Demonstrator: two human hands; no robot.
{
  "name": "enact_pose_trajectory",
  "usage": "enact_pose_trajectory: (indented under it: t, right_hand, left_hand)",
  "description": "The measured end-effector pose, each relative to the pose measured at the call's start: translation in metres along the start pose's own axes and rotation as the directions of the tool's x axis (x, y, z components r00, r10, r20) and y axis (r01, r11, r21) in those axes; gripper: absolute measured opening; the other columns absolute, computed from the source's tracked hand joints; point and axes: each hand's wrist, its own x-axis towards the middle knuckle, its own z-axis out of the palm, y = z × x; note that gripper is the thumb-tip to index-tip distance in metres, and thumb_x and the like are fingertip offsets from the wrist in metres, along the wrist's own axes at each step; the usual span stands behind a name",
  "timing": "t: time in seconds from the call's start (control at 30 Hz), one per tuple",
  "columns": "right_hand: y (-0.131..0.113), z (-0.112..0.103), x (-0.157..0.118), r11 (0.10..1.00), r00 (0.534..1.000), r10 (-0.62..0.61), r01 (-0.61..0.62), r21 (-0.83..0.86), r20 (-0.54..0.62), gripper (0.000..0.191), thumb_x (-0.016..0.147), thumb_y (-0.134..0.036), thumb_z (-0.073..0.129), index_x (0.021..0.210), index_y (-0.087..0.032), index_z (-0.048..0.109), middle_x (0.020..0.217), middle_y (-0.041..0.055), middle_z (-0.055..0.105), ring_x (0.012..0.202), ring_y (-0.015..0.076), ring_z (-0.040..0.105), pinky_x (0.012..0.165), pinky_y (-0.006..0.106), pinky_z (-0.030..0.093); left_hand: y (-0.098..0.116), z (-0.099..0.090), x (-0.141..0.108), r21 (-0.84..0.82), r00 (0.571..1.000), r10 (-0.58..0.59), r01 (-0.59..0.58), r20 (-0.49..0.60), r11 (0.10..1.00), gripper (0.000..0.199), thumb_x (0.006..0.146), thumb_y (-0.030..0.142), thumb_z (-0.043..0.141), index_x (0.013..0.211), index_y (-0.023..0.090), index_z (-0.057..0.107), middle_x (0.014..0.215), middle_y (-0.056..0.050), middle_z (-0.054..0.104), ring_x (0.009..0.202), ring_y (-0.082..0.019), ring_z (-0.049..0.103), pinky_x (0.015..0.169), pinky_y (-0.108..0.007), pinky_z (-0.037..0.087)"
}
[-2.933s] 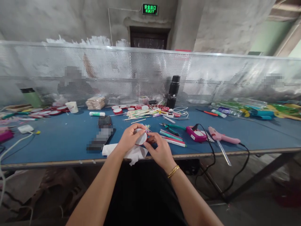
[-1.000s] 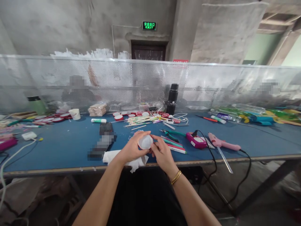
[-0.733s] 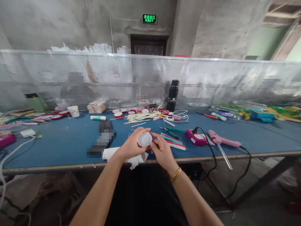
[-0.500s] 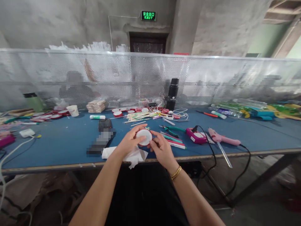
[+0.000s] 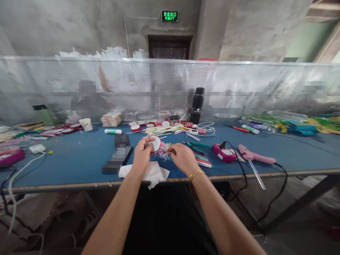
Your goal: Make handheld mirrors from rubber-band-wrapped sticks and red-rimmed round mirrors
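Note:
My left hand (image 5: 143,151) grips a round white disc with a red rim (image 5: 155,144) by its left side, thumb on the white face. Just right of the disc lies a loose pile of thin, multicoloured strands (image 5: 164,153), partly covered by it. My right hand (image 5: 181,156) is at the pile's right edge, with thumb and fingertips pinched together. Whatever may be between those fingertips is too small to make out. A crumpled white tissue (image 5: 156,173) lies below the disc, near the table's front edge.
Pliers (image 5: 195,147), markers (image 5: 203,161), a magenta box (image 5: 223,153) and a pink glue gun (image 5: 255,156) lie to the right. A phone-like dark object (image 5: 117,159) is at left. Red-rimmed discs (image 5: 135,128), sticks (image 5: 156,131) and a black bottle (image 5: 197,106) stand behind.
The disc has moved left, now in my left hand alone. My right hand has let go of it and turned palm down over the strands, which have come into view.

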Motion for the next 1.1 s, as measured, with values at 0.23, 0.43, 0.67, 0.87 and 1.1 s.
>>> enact_pose_trajectory:
  t: [0.23,0.43,0.67,0.87,1.1]
  right_hand:
    - [-0.007,0.026,-0.001,0.979,0.993,0.111,-0.100,-0.180,0.051,0.011,0.094,-0.021,0.061,0.097,-0.018,0.072,0.103,0.0109,0.074,0.099,0.0242,0.067,0.084,0.032,0.043]
    - [-0.006,0.024,-0.005,0.977,0.991,0.132,-0.130,-0.170,0.001,0.016,0.098,-0.017,0.052,0.101,-0.019,0.068,0.103,0.0088,0.071,0.095,0.0218,0.065,0.083,0.030,0.042]
    - [-0.004,0.028,-0.003,0.987,0.999,-0.022,0.029,-0.155,0.049,0.029,0.098,-0.026,0.059,0.125,-0.026,0.068,0.124,0.0086,0.067,0.116,0.0266,0.057,0.099,0.036,0.042]
    - [-0.002,0.031,-0.003,0.989,0.999,0.036,-0.033,-0.142,0.020,0.018,0.096,-0.025,0.061,0.111,-0.023,0.071,0.119,0.0073,0.070,0.116,0.0261,0.056,0.101,0.036,0.041]
    - [-0.006,0.025,0.005,0.978,0.992,0.125,-0.121,-0.169,0.013,0.024,0.098,-0.021,0.054,0.112,-0.022,0.072,0.114,0.0094,0.072,0.110,0.0246,0.060,0.093,0.034,0.042]
  left_hand:
    - [0.004,0.001,-0.003,0.048,0.997,0.048,-0.051,0.064,0.998,0.020,0.069,0.025,0.070,0.084,0.022,0.058,0.081,0.002,0.061,0.065,-0.014,0.053,0.063,-0.026,0.049]
    - [0.002,-0.002,-0.003,0.202,0.990,0.134,-0.142,0.053,0.969,0.017,0.073,0.022,0.065,0.090,0.022,0.065,0.085,0.001,0.065,0.073,-0.016,0.055,0.072,-0.029,0.044]
    - [-0.001,-0.001,-0.003,0.078,0.997,0.074,-0.076,0.034,0.994,0.032,0.077,0.028,0.066,0.108,0.020,0.068,0.113,-0.007,0.072,0.092,-0.022,0.064,0.080,-0.034,0.050]
    - [-0.004,-0.002,-0.002,0.055,0.997,0.074,-0.076,0.032,0.996,0.036,0.077,0.032,0.068,0.111,0.020,0.069,0.113,-0.008,0.071,0.092,-0.022,0.063,0.079,-0.033,0.051]
    - [-0.003,-0.003,-0.002,0.070,0.996,0.082,-0.084,0.030,0.994,0.032,0.078,0.029,0.069,0.109,0.021,0.070,0.116,-0.008,0.072,0.098,-0.023,0.065,0.084,-0.033,0.051]
